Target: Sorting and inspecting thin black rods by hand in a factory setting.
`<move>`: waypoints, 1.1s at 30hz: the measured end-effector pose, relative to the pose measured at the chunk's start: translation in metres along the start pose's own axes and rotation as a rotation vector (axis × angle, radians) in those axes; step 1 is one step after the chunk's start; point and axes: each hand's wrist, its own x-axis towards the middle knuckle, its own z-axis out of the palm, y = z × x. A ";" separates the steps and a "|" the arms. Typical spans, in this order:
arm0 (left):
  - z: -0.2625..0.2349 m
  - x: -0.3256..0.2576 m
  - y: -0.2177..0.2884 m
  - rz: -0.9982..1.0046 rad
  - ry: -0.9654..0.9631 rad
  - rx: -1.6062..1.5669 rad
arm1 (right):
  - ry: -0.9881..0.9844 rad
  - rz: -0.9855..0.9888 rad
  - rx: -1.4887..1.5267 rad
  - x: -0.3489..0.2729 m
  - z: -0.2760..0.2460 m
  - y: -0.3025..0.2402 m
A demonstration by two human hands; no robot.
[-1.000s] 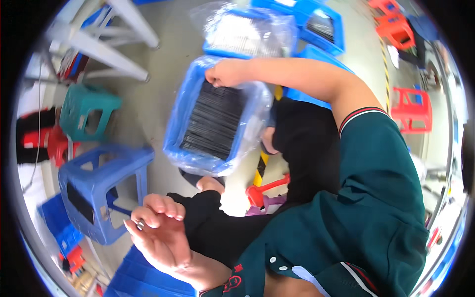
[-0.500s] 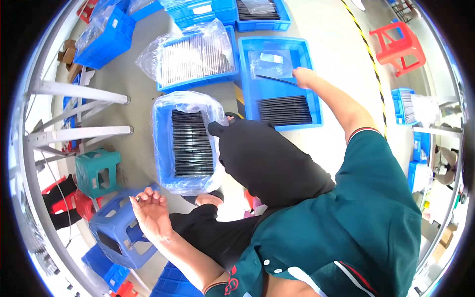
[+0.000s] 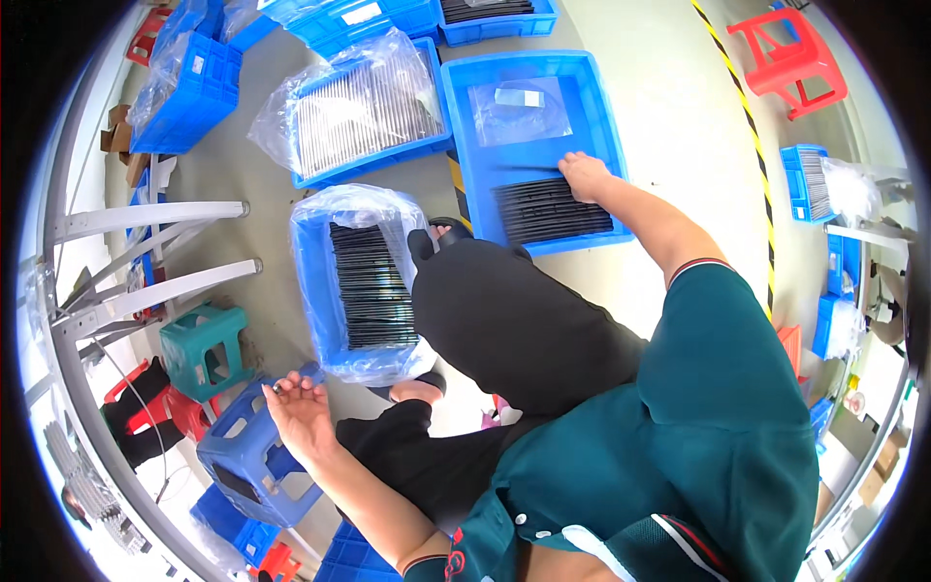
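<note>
My right hand (image 3: 586, 178) is closed over the large blue bin (image 3: 485, 209), at the upper edge of a row of black rods (image 3: 553, 211). A thin dark rod (image 3: 524, 168), smeared by motion, runs left from its fingers, just above the row. In the same bin's far part lies a clear plastic bag (image 3: 524, 121) with a pale label. My left hand (image 3: 303, 417) hangs palm up with loosely curled fingers, apparently holding nothing, near a blue stool (image 3: 254, 456). Ahead of it stands a plastic-lined blue bin (image 3: 325, 320) with more black rods (image 3: 373, 286).
Beyond the lined bin is another blue bin with silvery rods (image 3: 364, 112) partly under plastic. Stacked blue crates (image 3: 189, 92) stand at far left. Metal frame legs (image 3: 160, 218) and a green stool (image 3: 206, 351) are on the left, a red stool (image 3: 790, 63) far right.
My right hand has moved down, toward me, bringing the rod from the bin's middle close to the row of rods. My left hand has barely moved. The whole view has shifted slightly.
</note>
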 end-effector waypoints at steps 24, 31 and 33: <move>-0.002 0.002 -0.003 0.023 0.081 0.018 | 0.030 -0.086 -0.172 0.023 0.029 0.015; -0.001 -0.005 -0.003 0.047 0.067 -0.002 | 0.117 -0.037 -0.050 -0.008 0.029 0.012; 0.001 -0.003 -0.002 0.056 0.066 -0.009 | -0.050 0.001 0.050 -0.016 0.015 0.013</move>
